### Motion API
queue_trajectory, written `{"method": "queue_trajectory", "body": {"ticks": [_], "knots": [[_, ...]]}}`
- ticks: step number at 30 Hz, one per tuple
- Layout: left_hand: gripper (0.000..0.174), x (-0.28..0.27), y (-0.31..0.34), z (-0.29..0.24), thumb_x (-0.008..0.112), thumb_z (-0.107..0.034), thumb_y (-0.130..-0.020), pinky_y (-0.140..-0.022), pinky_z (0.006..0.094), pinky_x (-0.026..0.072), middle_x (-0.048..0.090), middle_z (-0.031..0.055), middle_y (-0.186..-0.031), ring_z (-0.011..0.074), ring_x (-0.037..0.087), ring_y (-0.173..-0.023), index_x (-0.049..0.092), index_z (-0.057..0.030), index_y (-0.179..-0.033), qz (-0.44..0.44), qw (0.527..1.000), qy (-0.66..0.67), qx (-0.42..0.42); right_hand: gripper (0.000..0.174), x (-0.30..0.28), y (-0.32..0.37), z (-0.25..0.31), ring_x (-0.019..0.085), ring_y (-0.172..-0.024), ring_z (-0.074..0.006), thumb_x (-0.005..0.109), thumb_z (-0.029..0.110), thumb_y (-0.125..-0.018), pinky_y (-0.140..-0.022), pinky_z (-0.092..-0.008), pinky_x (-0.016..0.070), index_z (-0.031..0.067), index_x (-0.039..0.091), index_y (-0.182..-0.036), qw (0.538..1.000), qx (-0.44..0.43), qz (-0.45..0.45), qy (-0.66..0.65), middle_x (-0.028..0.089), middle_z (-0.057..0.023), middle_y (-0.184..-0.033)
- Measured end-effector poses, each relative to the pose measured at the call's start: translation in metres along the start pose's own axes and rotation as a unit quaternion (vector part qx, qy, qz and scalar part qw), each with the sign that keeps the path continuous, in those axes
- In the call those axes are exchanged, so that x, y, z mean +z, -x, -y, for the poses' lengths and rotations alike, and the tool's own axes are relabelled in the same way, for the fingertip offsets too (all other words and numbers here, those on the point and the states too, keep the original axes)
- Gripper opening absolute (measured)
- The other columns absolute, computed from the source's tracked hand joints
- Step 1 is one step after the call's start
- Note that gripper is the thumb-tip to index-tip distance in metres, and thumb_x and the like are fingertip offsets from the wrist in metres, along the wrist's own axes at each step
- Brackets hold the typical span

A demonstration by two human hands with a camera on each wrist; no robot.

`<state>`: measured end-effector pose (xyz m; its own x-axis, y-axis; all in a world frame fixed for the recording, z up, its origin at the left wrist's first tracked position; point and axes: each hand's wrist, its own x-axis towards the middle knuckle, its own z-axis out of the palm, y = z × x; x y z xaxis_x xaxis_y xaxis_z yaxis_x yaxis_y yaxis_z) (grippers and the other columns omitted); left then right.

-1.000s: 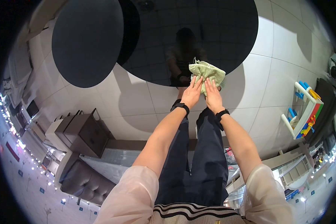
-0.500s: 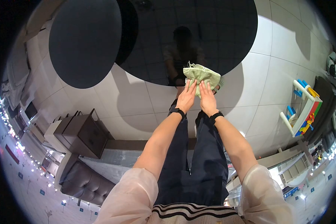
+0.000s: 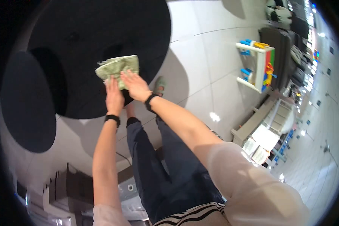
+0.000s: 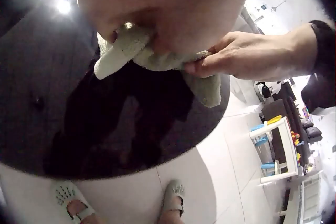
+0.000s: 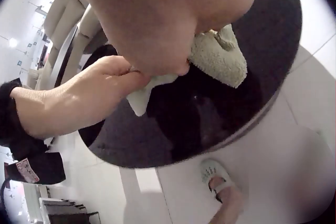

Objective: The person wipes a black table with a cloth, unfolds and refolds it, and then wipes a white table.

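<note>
A pale green cloth (image 3: 118, 64) lies bunched near the front edge of a glossy black round tabletop (image 3: 83, 41). My left hand (image 3: 114, 98) presses on its near side with the fingers stretched forward. Right beside it my right hand (image 3: 136, 86) rests on the cloth too, fingers straight and angled inward. Folds of the cloth (image 4: 121, 53) stick out under the left palm in the left wrist view. In the right wrist view another fold of it (image 5: 220, 61) shows past the right palm. The undersides of the fingers are hidden.
A smaller dark round tabletop (image 3: 28, 105) adjoins at the left. On the tiled floor at the right stands a white children's table (image 3: 259, 69) with coloured bricks. A brown cabinet (image 3: 69, 188) is at the lower left. My shoe (image 3: 160, 86) stands beside the table edge.
My head view has turned, so the tables appear further left and the children's table nearer. Both hands and the cloth have moved left and further onto the black tabletop.
</note>
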<state>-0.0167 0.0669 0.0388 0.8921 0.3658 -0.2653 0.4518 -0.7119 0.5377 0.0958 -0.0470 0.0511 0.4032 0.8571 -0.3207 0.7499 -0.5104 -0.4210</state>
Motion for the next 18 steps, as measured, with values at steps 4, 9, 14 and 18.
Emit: {"method": "queue_trajectory", "body": {"ticks": [4, 9, 14, 18], "knots": [[0.061, -0.001, -0.002, 0.006, 0.054, 0.003, -0.088, -0.112, 0.041, 0.0405, 0.029, 0.011, -0.16, 0.04, 0.024, -0.148, 0.038, 0.0004, -0.147, -0.01, 1.0, -0.002, -0.002, 0.068, 0.002, -0.005, 0.008, 0.026, -0.149, -0.0334, 0.057, 0.006, -0.081, -0.118, -0.0447, 0.0291, 0.0018, 0.041, -0.147, 1.0, 0.009, -0.005, -0.007, 0.033, -0.0115, -0.159], [0.061, 0.005, 0.005, -0.002, 0.051, 0.003, -0.088, -0.116, 0.0416, 0.0354, 0.029, 0.0128, -0.16, 0.0412, 0.022, -0.148, 0.038, 0.0015, -0.147, -0.012, 1.0, 0.003, -0.009, 0.071, 0.002, 0.005, 0.014, 0.023, -0.15, -0.0335, 0.058, 0.004, -0.079, -0.119, -0.0439, 0.028, 0.0013, 0.04, -0.148, 0.998, 0.045, 0.003, -0.042, 0.031, -0.0109, -0.16], [0.063, 0.001, 0.05, -0.016, 0.053, 0.003, -0.084, -0.119, 0.0408, 0.0299, 0.028, 0.0147, -0.16, 0.0412, 0.02, -0.149, 0.038, 0.0074, -0.145, 0.066, 0.998, -0.006, -0.024, 0.077, 0.008, 0.05, 0.03, 0.022, -0.151, -0.0334, 0.058, 0.002, -0.077, -0.119, -0.0441, 0.0271, 0.0014, 0.035, -0.151, 0.995, 0.048, 0.049, -0.066, 0.027, -0.0101, -0.162], [0.068, 0.013, 0.09, -0.023, 0.055, 0.005, -0.081, -0.116, 0.0397, 0.0366, 0.026, 0.0133, -0.161, 0.0409, 0.02, -0.149, 0.037, 0.0064, -0.146, 0.095, 0.994, 0.033, -0.05, 0.077, 0.017, 0.087, 0.04, 0.021, -0.151, -0.0321, 0.057, 0.0, -0.078, -0.12, -0.044, 0.026, 0.0025, 0.033, -0.152, 0.99, 0.058, 0.1, -0.08, 0.025, -0.009, -0.163]]}}
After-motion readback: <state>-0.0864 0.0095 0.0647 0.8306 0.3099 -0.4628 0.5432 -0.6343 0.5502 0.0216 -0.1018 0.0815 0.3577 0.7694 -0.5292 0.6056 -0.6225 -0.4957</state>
